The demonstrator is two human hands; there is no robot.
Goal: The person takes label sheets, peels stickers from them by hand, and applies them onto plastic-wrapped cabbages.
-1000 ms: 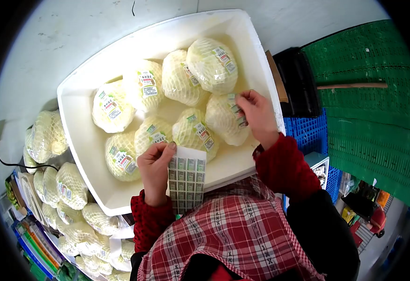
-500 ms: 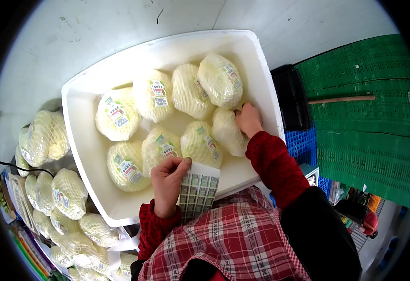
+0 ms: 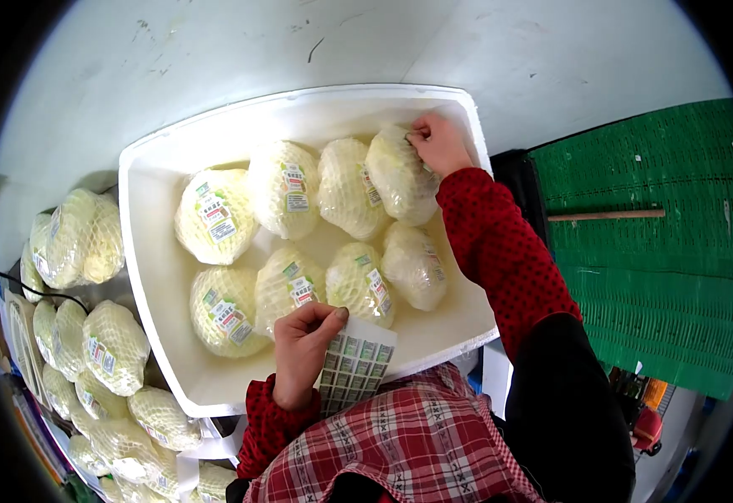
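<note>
My left hand (image 3: 309,348) pinches a sheet of stickers (image 3: 356,369) at its upper left corner, over the box's near edge. The sheet carries rows of small green-grey stickers. My right hand (image 3: 442,144) is closed at the upper end of the far right vegetable head (image 3: 401,180). A small dark patch at its fingertips looks like a sticker. Several pale heads, like cabbages in foam net and clear film, lie in two rows in a white foam box (image 3: 165,369). One nearer head (image 3: 415,272) lies below my right forearm. Printed labels show on the heads.
More wrapped heads (image 3: 116,348) are piled left of the box, beside a dark cable (image 3: 23,289). A pale wall (image 3: 240,59) rises behind. Green slatted panels (image 3: 634,260) with a wooden stick (image 3: 605,215) lie to the right.
My right hand has moved up from the near right head to the far right head. My left hand still holds the sticker sheet. The box sits slightly lower in view.
</note>
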